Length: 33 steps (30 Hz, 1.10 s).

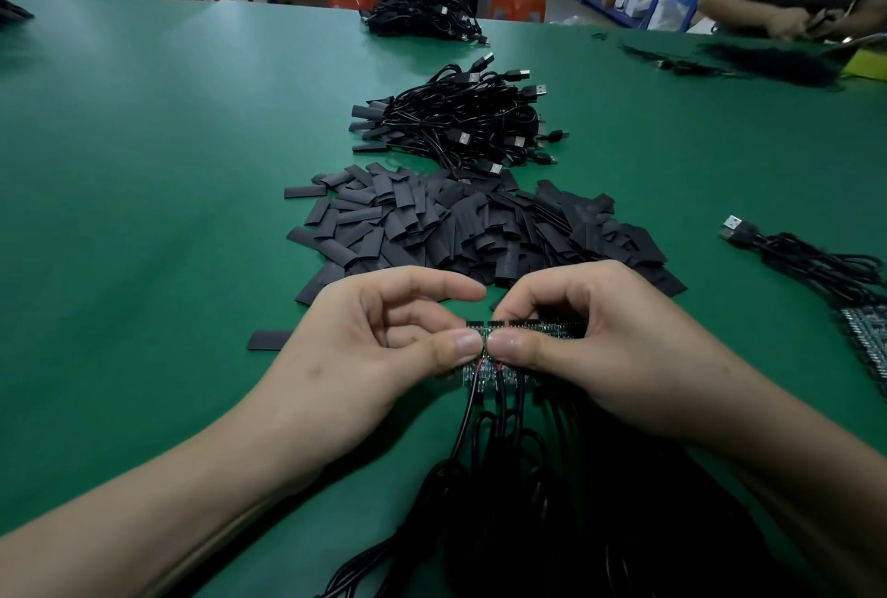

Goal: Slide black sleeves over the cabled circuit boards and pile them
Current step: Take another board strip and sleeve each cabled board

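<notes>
Now, left grip and right grip both clamped on row of boards, thumbs touching at middle, near front of counter. Cords hang from boards in tangle.

- Hard bend may crack board in wrong place.
- Thumbs sit close to red wire; push may tear it off.
- Tangled cords may tug row out of fingers.

Sleeves lie in heap just behind hands; none picked up yet. Done pile lies farther back.

Even overhead light covers a green table, with a pale sheen at its far left. Soft shadows lie under the left hand and right hand, both sharp, like the circuit boards between them. The cables below merge into black. Wide-angle distortion bends the edges; the far background looks softer.
</notes>
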Tool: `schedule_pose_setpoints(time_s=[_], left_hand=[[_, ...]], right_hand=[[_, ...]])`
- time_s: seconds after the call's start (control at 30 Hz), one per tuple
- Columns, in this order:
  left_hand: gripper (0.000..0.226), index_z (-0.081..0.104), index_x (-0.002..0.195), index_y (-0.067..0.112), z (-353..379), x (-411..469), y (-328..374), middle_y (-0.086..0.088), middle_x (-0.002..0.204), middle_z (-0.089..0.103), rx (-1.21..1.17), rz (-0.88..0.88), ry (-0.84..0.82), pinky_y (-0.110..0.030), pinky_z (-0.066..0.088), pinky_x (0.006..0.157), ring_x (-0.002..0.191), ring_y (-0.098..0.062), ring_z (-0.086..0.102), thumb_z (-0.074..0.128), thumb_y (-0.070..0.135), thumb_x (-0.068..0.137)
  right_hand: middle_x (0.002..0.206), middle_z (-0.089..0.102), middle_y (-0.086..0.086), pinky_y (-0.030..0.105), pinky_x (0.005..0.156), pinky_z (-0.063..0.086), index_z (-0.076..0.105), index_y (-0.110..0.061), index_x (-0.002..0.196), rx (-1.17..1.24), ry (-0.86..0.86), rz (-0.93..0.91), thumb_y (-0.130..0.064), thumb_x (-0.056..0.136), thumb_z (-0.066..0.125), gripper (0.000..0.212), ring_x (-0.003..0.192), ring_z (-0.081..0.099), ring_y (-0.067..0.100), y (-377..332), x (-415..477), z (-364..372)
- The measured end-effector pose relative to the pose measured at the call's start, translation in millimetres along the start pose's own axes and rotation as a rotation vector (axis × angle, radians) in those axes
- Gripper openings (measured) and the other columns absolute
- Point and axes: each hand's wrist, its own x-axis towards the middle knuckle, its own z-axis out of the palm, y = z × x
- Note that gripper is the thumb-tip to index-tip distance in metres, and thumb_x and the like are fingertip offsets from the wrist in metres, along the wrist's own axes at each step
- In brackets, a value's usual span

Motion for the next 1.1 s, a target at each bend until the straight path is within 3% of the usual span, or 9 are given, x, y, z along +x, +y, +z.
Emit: schedule_pose_setpoints(time_s=[0.1,0.23,0.33,0.47,0.57,0.73,0.87,0.97,1.1], left_hand=[[0.032,0.076,0.103,0.02,0,2,-1,-0.002,0.076,0.073,-0.028,0.003,-0.016,-0.013,0.051,0.064,0.065,-0.009,0.067,0.078,0.015,0.072],[0.033,0.076,0.104,0.017,2,3,-1,-0.003,0.075,0.072,-0.093,-0.008,-0.025,-0.014,0.053,0.063,0.063,-0.01,0.067,0.077,0.011,0.071],[0.033,0.076,0.105,0.016,3,3,-3,-0.003,0.075,0.072,-0.126,-0.017,-0.035,-0.015,0.054,0.065,0.064,-0.01,0.067,0.083,0.007,0.075],[0.033,0.077,0.106,0.016,3,3,-4,-0.005,0.078,0.073,-0.176,-0.002,-0.044,-0.017,0.055,0.069,0.067,-0.011,0.068,0.078,0.01,0.074],[0.032,0.08,0.103,0.019,-2,5,0,-0.003,0.08,0.075,-0.116,0.068,0.014,-0.015,0.054,0.069,0.069,-0.008,0.068,0.084,0.014,0.071],[0.022,0.081,0.091,0.027,-9,5,2,0.002,0.079,0.075,-0.014,0.234,0.144,-0.015,0.054,0.07,0.072,-0.005,0.068,0.083,0.023,0.07],[0.021,0.08,0.093,0.027,-8,6,1,0.002,0.08,0.075,0.014,0.281,0.162,-0.016,0.053,0.07,0.073,-0.006,0.067,0.081,0.026,0.072],[0.022,0.079,0.099,0.029,-12,7,2,0.004,0.085,0.075,0.136,0.305,0.19,-0.023,0.056,0.074,0.078,-0.008,0.068,0.082,0.029,0.077],[0.025,0.074,0.099,0.035,-28,8,0,0.016,0.088,0.071,0.853,0.35,0.308,-0.033,0.055,0.076,0.083,-0.006,0.066,0.071,0.055,0.084]], right_hand=[[0.084,0.075,-0.011,0.036,0.08,0.054,0.076,-0.03,0.083,0.066,-0.01,-0.003,-0.034,0.087,0.079,0.006,0.078,0.068,0.002,2,0,-1],[0.075,0.073,-0.011,0.015,0.067,0.045,0.076,-0.024,0.08,0.181,-0.046,-0.019,-0.024,0.087,0.079,0.008,0.068,0.062,-0.004,4,2,-2],[0.072,0.071,-0.011,0.009,0.064,0.043,0.076,-0.022,0.079,0.256,-0.075,-0.032,-0.025,0.086,0.078,0.008,0.065,0.061,-0.005,4,2,-3],[0.079,0.076,-0.005,0.013,0.068,0.047,0.077,-0.022,0.083,0.272,-0.099,-0.023,-0.037,0.08,0.075,0.016,0.071,0.065,0.001,4,2,-8],[0.081,0.075,-0.01,0.022,0.07,0.05,0.077,-0.03,0.087,0.079,-0.096,0.042,-0.047,0.082,0.074,0.017,0.072,0.065,-0.002,6,1,-14],[0.107,0.067,-0.026,0.028,0.093,0.048,0.074,-0.041,0.108,-0.256,0.049,-0.144,-0.064,0.086,0.056,0.036,0.11,0.06,-0.002,-8,-4,-5],[0.1,0.071,-0.021,0.033,0.087,0.051,0.072,-0.036,0.096,-0.079,0.03,-0.122,-0.06,0.09,0.057,0.029,0.098,0.065,-0.001,-21,-2,11],[0.089,0.077,-0.004,0.048,0.084,0.055,0.077,-0.024,0.089,0.163,0.03,-0.059,-0.038,0.096,0.066,0.019,0.085,0.071,0.019,-25,-1,15],[0.083,0.079,0.004,0.025,0.067,0.059,0.075,-0.026,0.08,0.672,0.041,-0.092,-0.036,0.088,0.061,0.018,0.08,0.077,0.02,-30,-7,-2]])
